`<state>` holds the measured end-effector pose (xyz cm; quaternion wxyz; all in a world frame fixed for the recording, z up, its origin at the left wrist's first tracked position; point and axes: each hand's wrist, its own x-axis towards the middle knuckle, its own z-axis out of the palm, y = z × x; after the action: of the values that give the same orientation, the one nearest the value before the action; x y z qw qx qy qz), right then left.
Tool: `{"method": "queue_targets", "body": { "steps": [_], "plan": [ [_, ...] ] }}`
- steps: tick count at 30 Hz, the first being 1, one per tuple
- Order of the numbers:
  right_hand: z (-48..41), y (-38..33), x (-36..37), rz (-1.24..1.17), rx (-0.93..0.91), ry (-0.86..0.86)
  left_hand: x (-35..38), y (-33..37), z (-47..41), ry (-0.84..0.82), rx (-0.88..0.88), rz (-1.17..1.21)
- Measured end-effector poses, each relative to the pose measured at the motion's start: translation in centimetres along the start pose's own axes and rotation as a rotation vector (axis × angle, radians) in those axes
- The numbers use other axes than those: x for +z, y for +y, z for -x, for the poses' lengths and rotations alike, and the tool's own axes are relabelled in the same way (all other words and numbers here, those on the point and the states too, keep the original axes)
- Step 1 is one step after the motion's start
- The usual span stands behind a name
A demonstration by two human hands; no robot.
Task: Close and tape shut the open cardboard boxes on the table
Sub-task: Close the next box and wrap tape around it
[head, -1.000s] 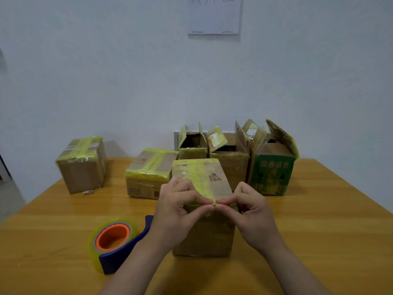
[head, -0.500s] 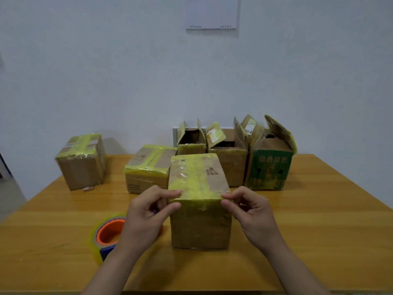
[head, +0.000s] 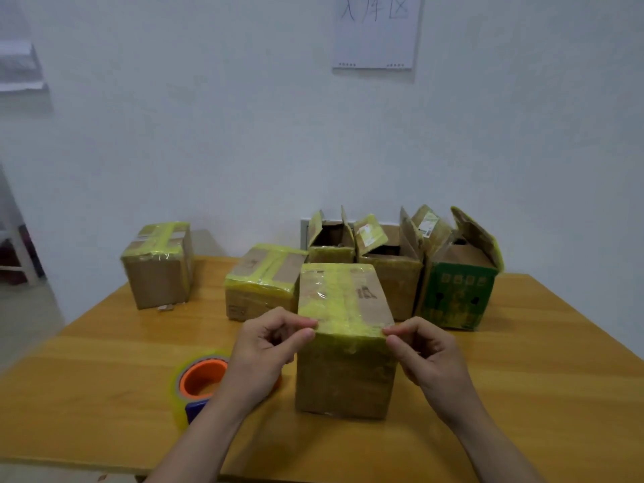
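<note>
A closed brown cardboard box (head: 345,371) with yellow tape over its top stands in front of me on the wooden table (head: 522,395). My left hand (head: 268,350) pinches the tape at the box's front left top corner. My right hand (head: 425,350) pinches it at the front right top corner. A tape dispenser with an orange core (head: 200,381) lies left of the box, partly behind my left wrist. Three boxes with raised flaps stand at the back: two brown (head: 329,247), (head: 392,273) and a green one (head: 456,298).
Two taped brown boxes sit further left: one (head: 261,284) just behind the front box, another (head: 158,266) near the table's far left corner. A sheet of paper (head: 376,33) hangs on the white wall. The table's near edge runs below my forearms.
My hands have slid apart from the middle of the box's front top edge out to its two corners, pressing tape along the edge. The camera has tilted upward slightly.
</note>
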<state>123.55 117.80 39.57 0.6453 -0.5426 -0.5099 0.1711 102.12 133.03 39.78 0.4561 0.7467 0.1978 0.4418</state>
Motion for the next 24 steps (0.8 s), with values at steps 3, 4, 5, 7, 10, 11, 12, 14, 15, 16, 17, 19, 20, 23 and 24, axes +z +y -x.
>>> {"method": "queue_targets", "body": {
  "steps": [3, 4, 5, 7, 10, 11, 12, 14, 15, 16, 17, 19, 20, 23, 24],
  "plan": [
    [0.3, 0.9, 0.7, -0.092, 0.22, 0.129, 0.6, -0.6, 1.0, 0.161, -0.129, 0.034],
    [0.5, 1.6, 1.1, -0.012, 0.272, 0.145, 1.0, -0.7, 1.1, 0.154, -0.202, 0.029],
    [0.7, 2.0, 1.6, 0.051, 0.31, 0.123, 1.4, -0.8, 1.3, 0.1, -0.258, 0.036],
    [1.1, 2.0, 2.9, 0.055, 0.331, 0.071, 2.0, -0.6, 1.6, 0.023, -0.276, 0.123],
    [1.3, -0.7, 4.6, 0.037, 0.234, 0.053, 1.6, 1.8, 1.8, 0.097, -0.184, 0.224],
    [1.1, -1.4, 5.0, 0.034, 0.177, 0.06, 1.0, 2.7, 1.7, 0.128, -0.14, 0.236],
    [0.8, -2.4, 5.4, 0.013, 0.126, 0.063, 0.2, 3.5, 1.5, 0.157, -0.098, 0.24],
    [-0.4, -4.0, 6.8, -0.029, 0.052, 0.036, -1.6, 4.9, 0.9, 0.218, -0.017, 0.21],
    [-1.4, -4.5, 7.8, -0.034, 0.03, 0.013, -2.6, 5.5, 0.5, 0.255, 0.034, 0.156],
    [-2.4, -4.9, 8.9, -0.031, 0.017, -0.007, -3.6, 5.9, -0.1, 0.292, 0.084, 0.073],
    [-3.5, -5.2, 10.1, -0.023, 0.005, -0.031, -4.6, 6.1, -0.7, 0.333, 0.117, -0.029],
    [-5.8, -5.5, 12.9, -0.045, 0.013, -0.094, -6.9, 6.1, -2.0, 0.414, 0.168, -0.246],
    [-7.0, -5.3, 14.4, -0.084, 0.038, -0.132, -8.0, 5.8, -2.7, 0.453, 0.185, -0.339],
    [-10.5, -4.4, 18.5, -0.137, 0.109, -0.227, -11.5, 3.7, -4.9, 0.567, 0.174, -0.498],
    [-11.6, -3.9, 19.8, -0.128, 0.123, -0.25, -12.5, 2.8, -5.7, 0.6, 0.168, -0.537]
  ]
}}
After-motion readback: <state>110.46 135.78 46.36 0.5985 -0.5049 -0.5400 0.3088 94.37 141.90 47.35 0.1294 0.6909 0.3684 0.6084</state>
